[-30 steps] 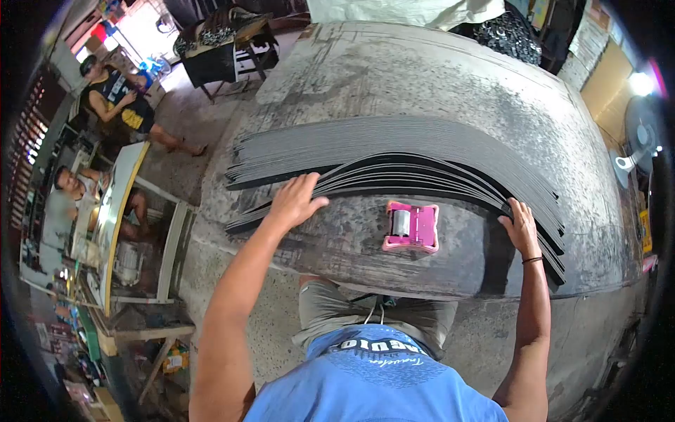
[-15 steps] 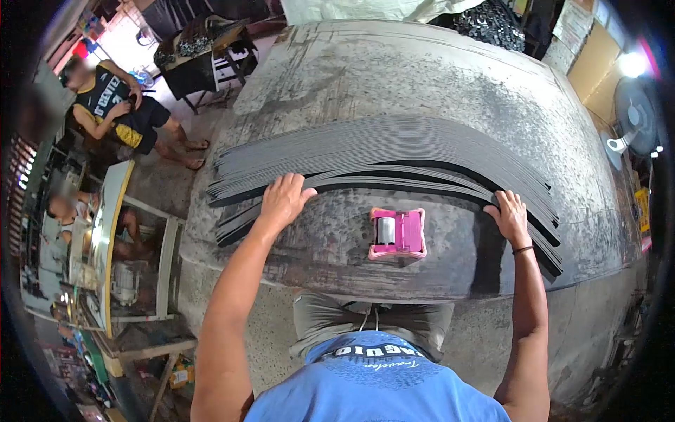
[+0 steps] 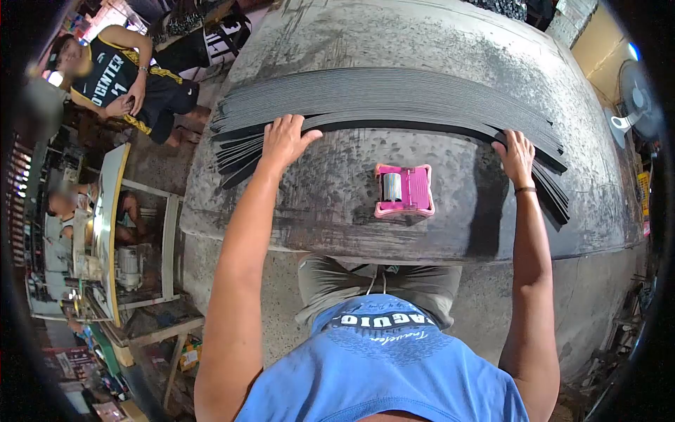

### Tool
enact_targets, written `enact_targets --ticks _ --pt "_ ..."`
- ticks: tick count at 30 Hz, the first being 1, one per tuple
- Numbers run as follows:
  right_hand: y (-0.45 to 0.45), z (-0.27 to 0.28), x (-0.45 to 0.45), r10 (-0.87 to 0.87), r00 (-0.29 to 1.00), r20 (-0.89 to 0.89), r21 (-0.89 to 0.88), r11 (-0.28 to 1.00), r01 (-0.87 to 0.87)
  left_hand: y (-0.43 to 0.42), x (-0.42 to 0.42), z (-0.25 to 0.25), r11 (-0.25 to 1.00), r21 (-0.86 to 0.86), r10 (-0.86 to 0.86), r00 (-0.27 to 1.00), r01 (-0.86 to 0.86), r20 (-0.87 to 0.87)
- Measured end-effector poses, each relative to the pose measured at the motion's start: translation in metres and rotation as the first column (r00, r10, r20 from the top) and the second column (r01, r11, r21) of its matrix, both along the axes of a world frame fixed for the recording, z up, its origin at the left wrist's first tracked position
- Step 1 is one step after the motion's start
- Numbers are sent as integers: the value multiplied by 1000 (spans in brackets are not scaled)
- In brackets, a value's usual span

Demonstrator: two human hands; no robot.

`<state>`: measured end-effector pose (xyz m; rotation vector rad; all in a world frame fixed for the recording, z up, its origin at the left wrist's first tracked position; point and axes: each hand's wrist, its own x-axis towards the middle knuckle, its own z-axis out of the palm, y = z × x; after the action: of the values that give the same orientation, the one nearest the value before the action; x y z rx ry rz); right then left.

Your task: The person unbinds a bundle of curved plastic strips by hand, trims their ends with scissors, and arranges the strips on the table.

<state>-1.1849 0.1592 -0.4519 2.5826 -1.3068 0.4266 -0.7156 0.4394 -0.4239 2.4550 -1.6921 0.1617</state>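
Note:
A long bundle of thin grey-black strips (image 3: 394, 95) lies in a curve across the worn table (image 3: 316, 211). My left hand (image 3: 285, 143) presses on the near edge of the strips toward their left end, fingers spread and thumb pointing right. On the right part of the same edge rests my right hand (image 3: 517, 153), its fingers apart. Between the hands the strips lie close together; at both ends the nearer ones fan out. A pink tape holder with a silver roll (image 3: 406, 191) stands on the table between my hands, nearer to me.
At the upper left a person in a dark jersey (image 3: 112, 81) stands near the table. Another person (image 3: 67, 204) sits at a machine bench (image 3: 112, 232) on the left. A fan (image 3: 636, 102) stands at the right, beside cardboard (image 3: 594, 53).
Both hands have pushed the nearer strips away from me against the rest, closing the gap in the middle. The view has shifted, and the standing person appears closer.

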Motion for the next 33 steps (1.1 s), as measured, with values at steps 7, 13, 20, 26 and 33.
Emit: enact_targets --ticks 7,13,20,26,33 --pt "92 -22 -48 83 903 422 24 994 -102 69 28 -7 992 -87 106 986 -95 129" --pt "75 -33 -86 -169 947 274 -84 976 198 76 33 -7 991 -39 129 991 -128 30" --pt "13 -29 -100 -425 905 29 9 905 425 75 29 -10 988 -86 131 989 -125 69" --pt "-11 -29 -103 -261 960 98 -117 955 272 83 25 -2 986 -100 145 980 -132 136" --pt "81 -19 -55 -17 863 504 -26 999 34 155 18 -12 665 -181 729 682 -725 -51"
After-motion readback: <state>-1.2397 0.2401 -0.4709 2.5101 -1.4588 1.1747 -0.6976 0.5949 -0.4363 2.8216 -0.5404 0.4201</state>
